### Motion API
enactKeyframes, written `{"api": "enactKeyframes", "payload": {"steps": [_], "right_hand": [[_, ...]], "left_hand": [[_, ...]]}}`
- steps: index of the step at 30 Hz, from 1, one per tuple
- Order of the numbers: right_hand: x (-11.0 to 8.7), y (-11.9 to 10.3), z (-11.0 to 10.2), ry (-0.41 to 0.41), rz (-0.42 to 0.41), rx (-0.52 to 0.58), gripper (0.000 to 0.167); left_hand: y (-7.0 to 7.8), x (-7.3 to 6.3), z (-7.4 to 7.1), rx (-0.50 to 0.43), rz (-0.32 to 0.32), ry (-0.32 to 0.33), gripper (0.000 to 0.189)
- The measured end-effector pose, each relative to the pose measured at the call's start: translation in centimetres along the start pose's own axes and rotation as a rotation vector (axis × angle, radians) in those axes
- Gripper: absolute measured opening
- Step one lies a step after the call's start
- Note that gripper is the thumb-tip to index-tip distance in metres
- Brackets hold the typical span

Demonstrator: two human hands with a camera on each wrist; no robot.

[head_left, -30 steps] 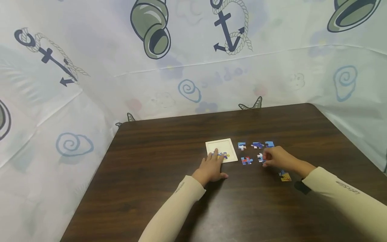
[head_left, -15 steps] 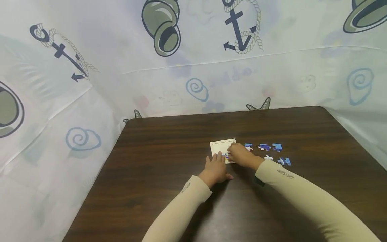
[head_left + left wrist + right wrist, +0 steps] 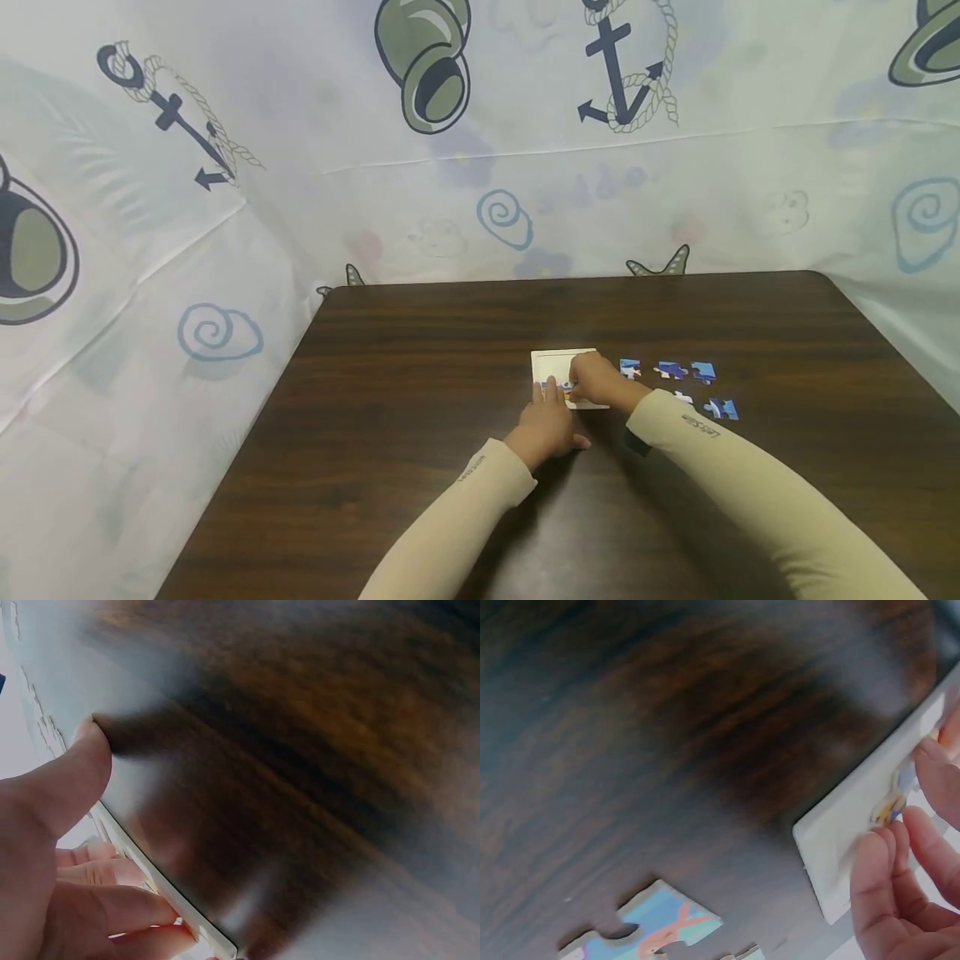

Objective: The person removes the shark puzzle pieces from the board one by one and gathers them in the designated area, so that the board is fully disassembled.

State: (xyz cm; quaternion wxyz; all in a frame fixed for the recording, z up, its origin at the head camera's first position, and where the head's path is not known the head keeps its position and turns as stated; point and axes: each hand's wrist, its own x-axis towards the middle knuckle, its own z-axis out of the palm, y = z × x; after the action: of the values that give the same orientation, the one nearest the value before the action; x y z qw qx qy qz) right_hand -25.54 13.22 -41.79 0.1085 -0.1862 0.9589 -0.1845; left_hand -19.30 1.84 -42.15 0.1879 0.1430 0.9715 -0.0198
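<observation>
A pale square puzzle board [image 3: 551,362] with a raised rim lies on the dark wooden table. Along its near edge the left hand [image 3: 551,425] rests straight fingers, its thumb spread on the tabletop. The right hand [image 3: 596,382] is at the board's right half, fingers curled down. In the right wrist view its thumb and fingers pinch a small yellow-and-blue jigsaw piece [image 3: 889,808], close against the board; the fingers partly hide it. Another jigsaw piece [image 3: 664,922], blue with an orange shape, lies on the table beside the board.
Several loose jigsaw pieces lie right of the board, among them a purple-blue one [image 3: 671,370], a blue one [image 3: 703,372] and a lower one [image 3: 722,408]. The right sleeve [image 3: 697,433] passes over the table near them. A patterned cloth [image 3: 420,200] hangs behind the table.
The right hand has moved left from the loose pieces onto the board, then stayed there. The left hand keeps its place at the board's near edge. The head view has shifted slightly.
</observation>
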Motion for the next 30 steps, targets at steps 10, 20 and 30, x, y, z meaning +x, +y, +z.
{"api": "enactKeyframes", "payload": {"steps": [10,20,30], "right_hand": [[0.1,0.5,-0.9,-0.095,0.082,0.034,0.017],[-0.8,1.3,-1.6,-0.13,0.151,0.146,0.005],[-6.0,5.0,-5.8,-0.144,0.051,0.303,0.009]], "left_hand": [[0.6,-0.1,0.3,0.027,0.032,0.06,0.094],[0.1,-0.6,0.6,-0.057,0.076,-0.033,0.102],[-0.8,-0.7,-0.8,-0.054,0.03,-0.077,0.102]]}}
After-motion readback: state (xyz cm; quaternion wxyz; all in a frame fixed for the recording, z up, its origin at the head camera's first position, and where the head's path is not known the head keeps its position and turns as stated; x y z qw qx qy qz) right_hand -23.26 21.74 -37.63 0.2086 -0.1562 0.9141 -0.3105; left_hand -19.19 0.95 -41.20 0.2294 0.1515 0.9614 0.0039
